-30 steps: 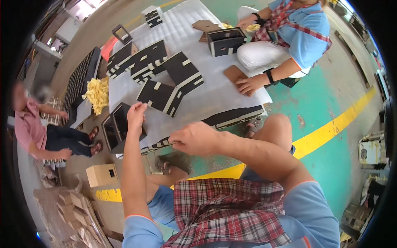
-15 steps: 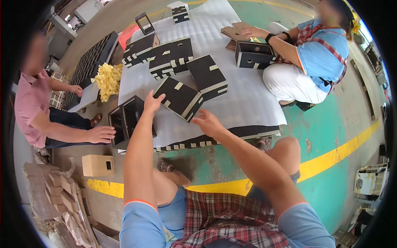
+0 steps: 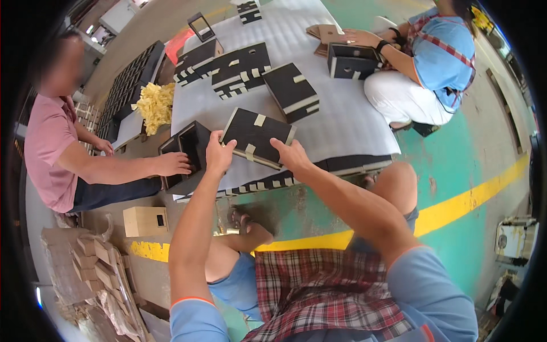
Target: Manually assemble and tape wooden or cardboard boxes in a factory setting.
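Note:
Between my two hands is a black box [image 3: 257,138] with strips of pale tape across its edges. My left hand [image 3: 220,154] grips its left end, thumb on top. On its right end my right hand [image 3: 291,155] is closed, thumb lying on the upper face; the fingers underneath are hidden. Just beyond lies another taped black box [image 3: 291,91] on the white foam sheet [image 3: 336,134]. To the left of my left hand stands an open-fronted black box [image 3: 195,149], with a co-worker's hand [image 3: 172,163] at it.
More taped black boxes [image 3: 242,68] sit farther back. On the right a crouching person in a blue shirt [image 3: 441,57] handles brown panels [image 3: 327,35] beside an open black box [image 3: 354,61]. Yellow tape strips [image 3: 154,107] hang in a bunch at the left. A light wooden box [image 3: 145,221] rests on the floor.
Both hands have closed on the near black box, which is now turned and pulled apart from the one behind it. The co-worker on the left has reached farther into the open-fronted box.

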